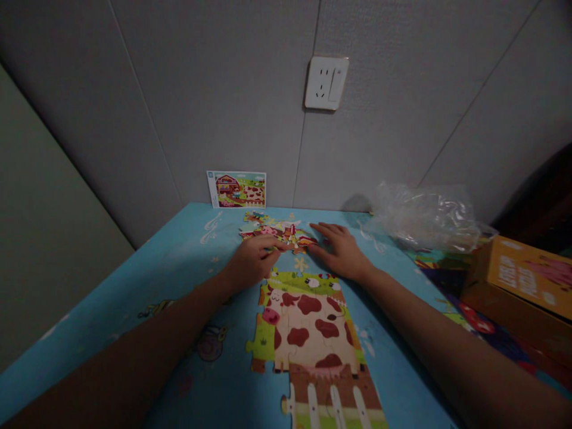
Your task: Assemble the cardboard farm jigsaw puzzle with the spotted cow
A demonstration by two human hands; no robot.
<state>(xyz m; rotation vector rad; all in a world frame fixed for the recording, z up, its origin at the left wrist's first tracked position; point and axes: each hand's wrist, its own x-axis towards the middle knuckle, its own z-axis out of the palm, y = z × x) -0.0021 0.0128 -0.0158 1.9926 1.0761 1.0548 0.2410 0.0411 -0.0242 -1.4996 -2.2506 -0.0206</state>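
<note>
My left hand is at the near left of a loose pile of jigsaw puzzle pieces. Its thumb and fingers are closed in a pinch on a puzzle piece, mostly lost against the pile. Fingers spread, my right hand rests at the right side of the pile and touches pieces at its edge. Between my forearms lies a joined part of the jigsaw puzzle, showing a brown-spotted cow, sheep and a white fence. Knobs stick out along its left edge.
A picture card of the farm scene leans on the wall behind the blue patterned table. At the right are a crumpled clear plastic bag and an orange puzzle box. A wall socket sits above.
</note>
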